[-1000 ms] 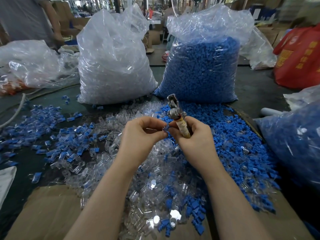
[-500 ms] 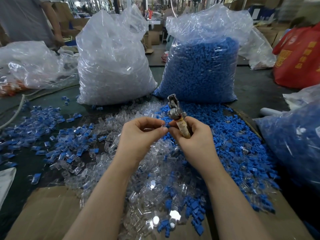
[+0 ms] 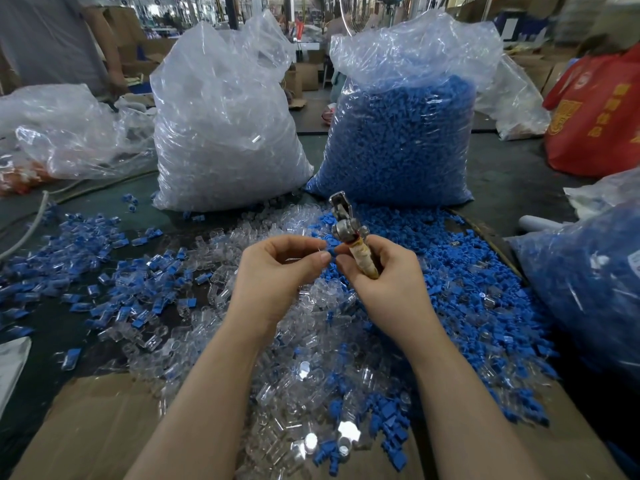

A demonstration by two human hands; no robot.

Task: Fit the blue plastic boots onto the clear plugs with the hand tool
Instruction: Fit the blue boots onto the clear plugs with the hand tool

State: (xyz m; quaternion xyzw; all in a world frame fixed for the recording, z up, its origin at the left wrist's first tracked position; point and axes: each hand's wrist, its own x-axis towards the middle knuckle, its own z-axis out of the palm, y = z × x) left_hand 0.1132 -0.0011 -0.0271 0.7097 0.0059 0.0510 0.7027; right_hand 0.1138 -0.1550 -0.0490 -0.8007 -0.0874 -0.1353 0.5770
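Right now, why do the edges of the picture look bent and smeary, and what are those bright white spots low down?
Head view: the wide-angle lens bows the edges; the background hall is blurred; glare flashes off clear plugs near the bottom and off the clear bag; both hands and the hand tool stay sharp.

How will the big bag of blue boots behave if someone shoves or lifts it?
The bag of blue boots is bulging and stuffed nearly full, so probably heavy; a shove would likely slump it rather than slide it. Its thin crinkled film looks floppy, so lifting by the loose top may stretch or tear it. Boots already lie at its base, so more may spill.
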